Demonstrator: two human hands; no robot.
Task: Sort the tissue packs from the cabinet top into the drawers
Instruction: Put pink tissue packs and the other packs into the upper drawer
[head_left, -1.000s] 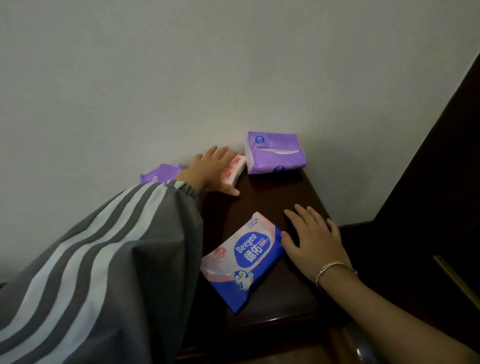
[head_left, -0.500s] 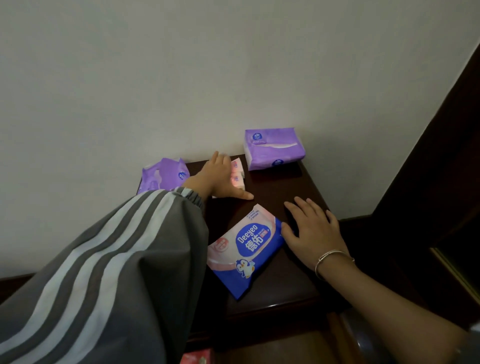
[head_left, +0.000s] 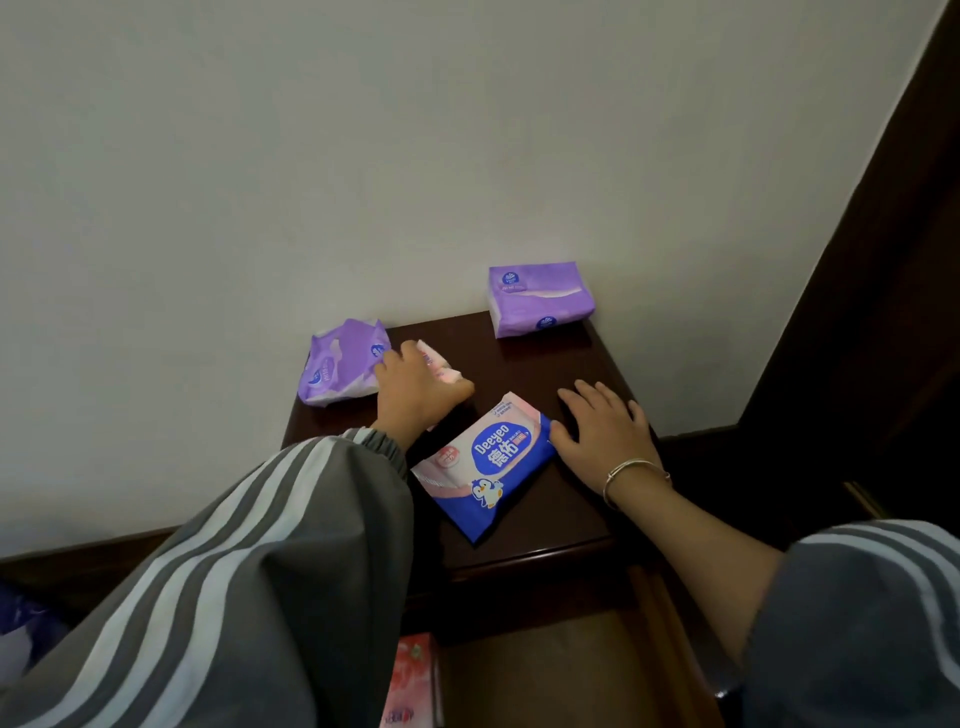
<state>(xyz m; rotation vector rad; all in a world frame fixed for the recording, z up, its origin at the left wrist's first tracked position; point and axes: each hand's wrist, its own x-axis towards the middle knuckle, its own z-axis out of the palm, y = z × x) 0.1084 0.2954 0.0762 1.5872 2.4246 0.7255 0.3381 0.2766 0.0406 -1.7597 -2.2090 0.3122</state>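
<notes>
On the dark wooden cabinet top (head_left: 566, 374) my left hand (head_left: 415, 395) grips a small pink tissue pack (head_left: 436, 361), its fingers curled over it. A crumpled purple pack (head_left: 340, 369) lies just left of that hand by the wall. A full purple pack (head_left: 540, 299) stands at the back right corner. A blue and pink wipes pack (head_left: 488, 462) lies near the front. My right hand (head_left: 602, 431) rests flat on the cabinet top with its thumb against the wipes pack's right edge.
Below the cabinet's front edge an open drawer (head_left: 550, 675) shows a pink pack (head_left: 413, 680) at its left side. A dark wooden panel (head_left: 883, 312) rises on the right. A white wall (head_left: 363, 156) stands behind.
My left hand has dragged the small pink pack from beside the right purple pack leftwards and toward me. The view has tilted down, bringing the open drawer into sight. My right hand stays put.
</notes>
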